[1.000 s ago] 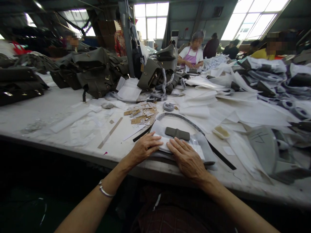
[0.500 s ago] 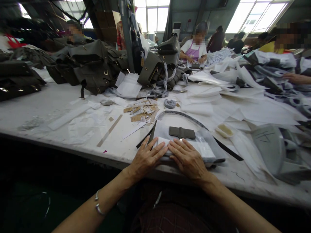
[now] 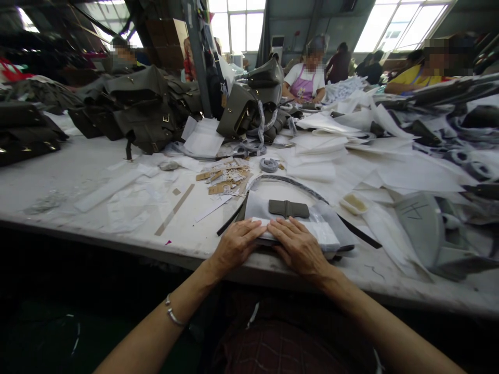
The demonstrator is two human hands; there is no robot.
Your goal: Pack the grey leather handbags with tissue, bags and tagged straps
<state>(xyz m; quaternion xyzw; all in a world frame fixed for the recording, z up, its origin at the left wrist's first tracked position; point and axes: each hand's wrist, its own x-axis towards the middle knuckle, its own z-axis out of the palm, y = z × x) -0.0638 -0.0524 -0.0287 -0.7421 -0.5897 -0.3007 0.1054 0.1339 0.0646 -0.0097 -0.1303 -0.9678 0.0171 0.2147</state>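
Wrapping partway, by the look of it: white sheet folded over the bag's near side, dark tab uncovered.
Flat grey bag (image 3: 254,206) lies at the near edge of the table (image 3: 35,203), arched handle (image 3: 302,183) away from the body. Handle looks sleeved in film; strap end (image 3: 360,232) out to the right, bare. White sheet (image 3: 326,235) in place across the near part; dark tab (image 3: 288,208) exposed just beyond. Left hand (image 3: 234,244): fingers bent over the sheet, thumb hidden, cannot tell if it pinches. Right hand (image 3: 300,246): fingers extended, laid on the sheet, unclenched. Paper tags (image 3: 228,179) lie loose beyond; none seen on this bag.
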